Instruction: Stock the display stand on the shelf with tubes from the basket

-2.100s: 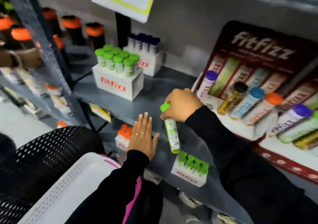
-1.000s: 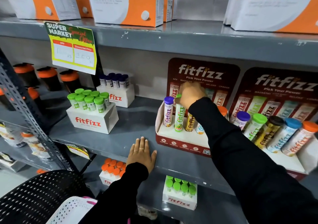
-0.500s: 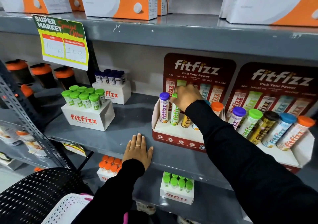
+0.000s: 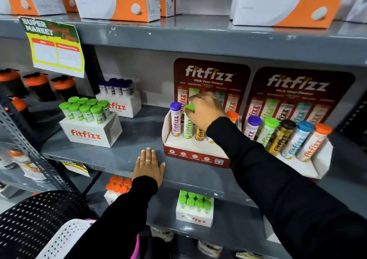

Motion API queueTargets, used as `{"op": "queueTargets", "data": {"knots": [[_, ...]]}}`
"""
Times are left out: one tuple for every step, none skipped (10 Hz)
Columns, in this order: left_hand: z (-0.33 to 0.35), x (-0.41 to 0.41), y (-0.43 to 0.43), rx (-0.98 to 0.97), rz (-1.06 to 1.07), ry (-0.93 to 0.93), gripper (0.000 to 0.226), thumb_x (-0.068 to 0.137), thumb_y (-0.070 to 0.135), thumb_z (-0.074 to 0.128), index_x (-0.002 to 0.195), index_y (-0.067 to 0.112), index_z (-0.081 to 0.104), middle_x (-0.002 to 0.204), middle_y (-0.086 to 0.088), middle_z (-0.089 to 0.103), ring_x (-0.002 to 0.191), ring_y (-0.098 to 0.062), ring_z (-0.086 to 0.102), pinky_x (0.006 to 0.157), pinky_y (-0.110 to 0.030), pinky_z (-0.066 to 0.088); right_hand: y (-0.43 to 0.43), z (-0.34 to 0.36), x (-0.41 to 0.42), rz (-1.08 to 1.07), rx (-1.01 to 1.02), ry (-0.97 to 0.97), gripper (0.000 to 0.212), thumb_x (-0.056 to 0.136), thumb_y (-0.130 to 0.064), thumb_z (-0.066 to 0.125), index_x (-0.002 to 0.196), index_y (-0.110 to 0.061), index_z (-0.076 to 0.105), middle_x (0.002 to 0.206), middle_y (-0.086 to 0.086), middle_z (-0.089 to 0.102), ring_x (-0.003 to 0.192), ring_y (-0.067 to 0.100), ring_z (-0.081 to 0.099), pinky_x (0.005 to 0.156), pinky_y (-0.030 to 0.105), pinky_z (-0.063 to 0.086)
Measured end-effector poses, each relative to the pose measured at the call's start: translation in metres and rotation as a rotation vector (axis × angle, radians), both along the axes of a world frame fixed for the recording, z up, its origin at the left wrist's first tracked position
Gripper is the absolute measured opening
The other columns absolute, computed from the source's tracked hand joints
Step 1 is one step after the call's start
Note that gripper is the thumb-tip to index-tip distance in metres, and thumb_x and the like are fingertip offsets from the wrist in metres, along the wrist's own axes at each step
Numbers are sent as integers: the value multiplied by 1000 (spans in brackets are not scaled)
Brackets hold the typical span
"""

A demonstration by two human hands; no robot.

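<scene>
Right hand fingers grip the green-capped "fitfizz" tube in the "Pick Your Power" stand. Left hand lies flat, fingers open, on the shelf.

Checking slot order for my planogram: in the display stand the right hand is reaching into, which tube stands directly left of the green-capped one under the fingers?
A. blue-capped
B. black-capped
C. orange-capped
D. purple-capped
D: in the display stand, the purple-capped tube stands in the leftmost slot, right beside the green-capped tube that the right hand grips at its cap.
</scene>
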State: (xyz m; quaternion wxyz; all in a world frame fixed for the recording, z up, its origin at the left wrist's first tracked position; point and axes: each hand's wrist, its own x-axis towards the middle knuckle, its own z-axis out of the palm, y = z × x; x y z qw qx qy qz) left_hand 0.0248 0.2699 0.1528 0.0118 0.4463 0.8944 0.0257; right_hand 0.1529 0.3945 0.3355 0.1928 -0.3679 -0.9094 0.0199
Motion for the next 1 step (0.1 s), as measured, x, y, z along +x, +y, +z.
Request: {"op": "queueTargets", "data": {"knots": [[6, -2, 2, 305, 11, -11, 72, 90, 40, 6, 141, -7, 24, 150, -23, 20, 139, -36, 16, 113, -43, 14, -12, -10, -2, 143, 193, 28, 27, 93, -21, 54, 104, -3, 71, 106, 11, 72, 111, 29, 55, 98, 34, 40]]}}
